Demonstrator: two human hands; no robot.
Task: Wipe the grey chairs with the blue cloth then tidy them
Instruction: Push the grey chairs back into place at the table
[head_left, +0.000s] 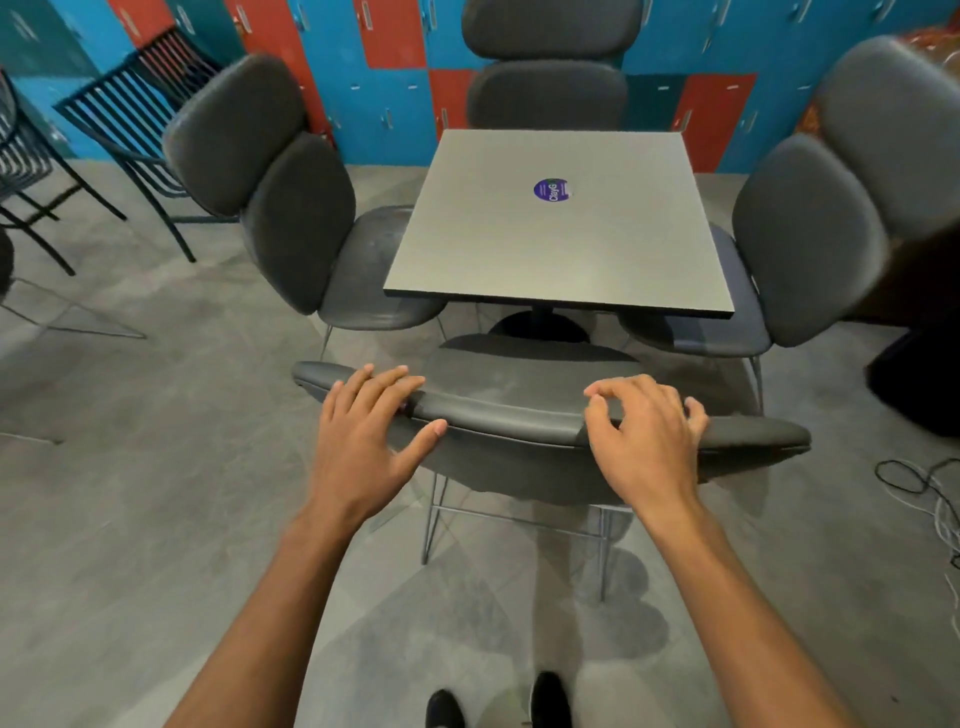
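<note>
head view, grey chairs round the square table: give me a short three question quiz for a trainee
1. True or false: the blue cloth is in the left hand.
2. How many grey padded chairs stand round the square grey table? A two, B four, C six.
3. Which part of the nearest grey padded chair do both hands touch?

Key: 1 false, no cloth is in view. 2 B. 3 The top edge of its backrest, the right hand with curled fingers.
</note>
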